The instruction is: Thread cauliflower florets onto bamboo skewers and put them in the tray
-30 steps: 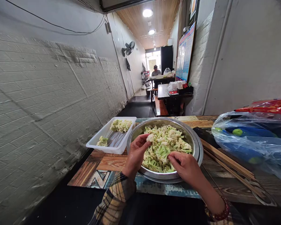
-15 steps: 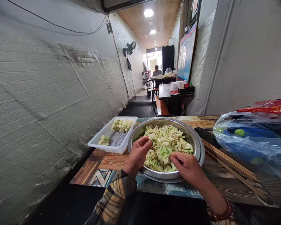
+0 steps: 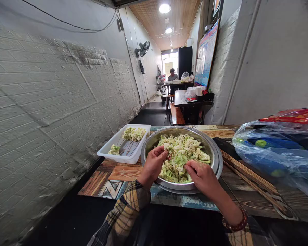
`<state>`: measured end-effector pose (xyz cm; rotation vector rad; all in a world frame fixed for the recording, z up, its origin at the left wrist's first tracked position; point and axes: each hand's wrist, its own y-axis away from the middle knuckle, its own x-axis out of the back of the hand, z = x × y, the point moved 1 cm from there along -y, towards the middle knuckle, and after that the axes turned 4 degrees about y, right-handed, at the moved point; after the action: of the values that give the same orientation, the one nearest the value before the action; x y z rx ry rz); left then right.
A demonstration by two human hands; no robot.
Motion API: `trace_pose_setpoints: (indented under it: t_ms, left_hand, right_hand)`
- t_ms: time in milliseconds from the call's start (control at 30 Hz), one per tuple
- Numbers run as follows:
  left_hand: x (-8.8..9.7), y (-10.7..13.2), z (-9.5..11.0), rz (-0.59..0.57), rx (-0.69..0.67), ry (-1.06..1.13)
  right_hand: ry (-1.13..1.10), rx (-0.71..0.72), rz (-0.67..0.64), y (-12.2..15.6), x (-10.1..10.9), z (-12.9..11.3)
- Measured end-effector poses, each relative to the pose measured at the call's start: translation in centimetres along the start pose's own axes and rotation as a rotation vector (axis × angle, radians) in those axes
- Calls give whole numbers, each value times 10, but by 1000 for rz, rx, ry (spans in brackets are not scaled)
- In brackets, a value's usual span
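A steel bowl (image 3: 214,155) full of cut cauliflower (image 3: 188,145) stands in front of me, seemingly on a second metal rim. Over its left side, my left hand (image 3: 155,164) is closed in a pinch on a pale cauliflower floret. My right hand (image 3: 201,176) pinches another floret with a green stem (image 3: 181,160) over the middle of the bowl. Whether a thin stick lies between the fingers I cannot make out. To the left, a white plastic tray (image 3: 132,159) holds skewered cauliflower (image 3: 135,134), the sticks pointing towards me.
Bamboo skewers (image 3: 248,171) lie right of the bowl beside metal scissor-like handles (image 3: 289,212). A clear plastic bag (image 3: 267,160) with green round things bulges at the right. Beyond are a table (image 3: 181,99), a bench (image 3: 177,114) and a seated person (image 3: 172,76).
My fingertips have come slightly closer together. The green-stemmed floret at my right hand has turned and shifted a little. The whole view has tilted slightly.
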<state>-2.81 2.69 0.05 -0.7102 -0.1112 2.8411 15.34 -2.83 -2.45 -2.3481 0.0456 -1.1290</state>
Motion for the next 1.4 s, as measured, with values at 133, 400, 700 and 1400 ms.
trace_pose_setpoints:
  t_ms: [133, 400, 700, 1400]
  left_hand:
    - [-2, 5, 4, 19, -53, -33]
    - [-1, 7, 1, 16, -104, -108]
    - [0, 7, 0, 23, -126, -104]
    - [-4, 1, 1, 29, -107, -91]
  right_hand:
    - [-16, -18, -15, 0, 2, -2]
    - [-48, -36, -21, 3, 3, -4]
    - [-38, -1, 5, 3, 3, -2]
    - [24, -10, 45, 0, 1, -3]
